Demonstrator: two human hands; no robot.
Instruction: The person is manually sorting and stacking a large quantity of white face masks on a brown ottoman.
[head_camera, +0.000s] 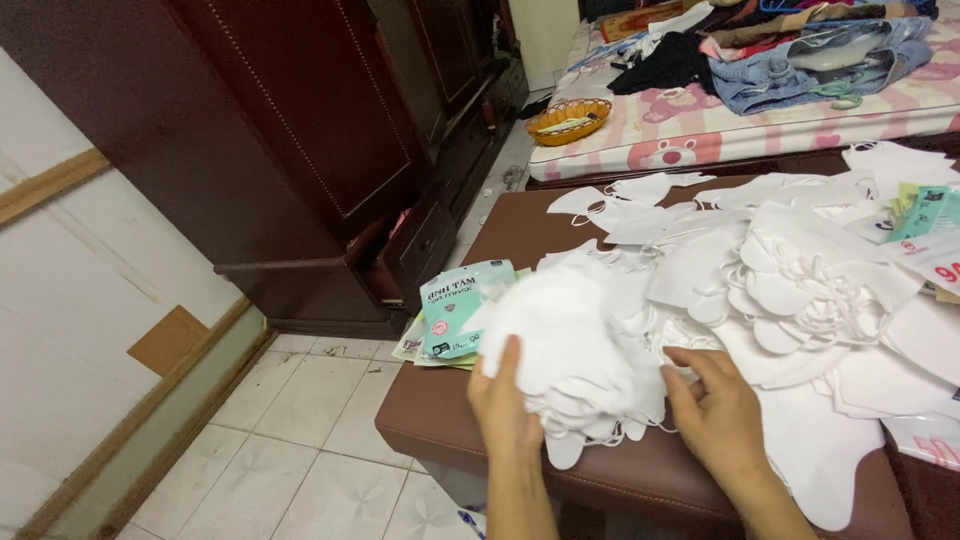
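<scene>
A tiled bedroom floor, a dark wooden wardrobe (300, 130) and a bed (740, 120) heaped with clothes frame a brown padded bench (440, 420). Across most of that bench spreads a loose heap of white masks (800, 280), and at the bench's near edge sits a thicker stack of white masks (580, 350). Left of the stack, near the bench's left end, lie teal mask packets (455, 310). The masks look feather-light, soft and floppy, apt to slide off one another, so the stack seems best gripped by its edges with both hands. The left hand (505, 405) lies against the stack's near left side, fingers (510, 360) straight and unclenched. The right hand (715, 410) curls half-closed at the right side, fingertips (675, 360) touching mask edges.
</scene>
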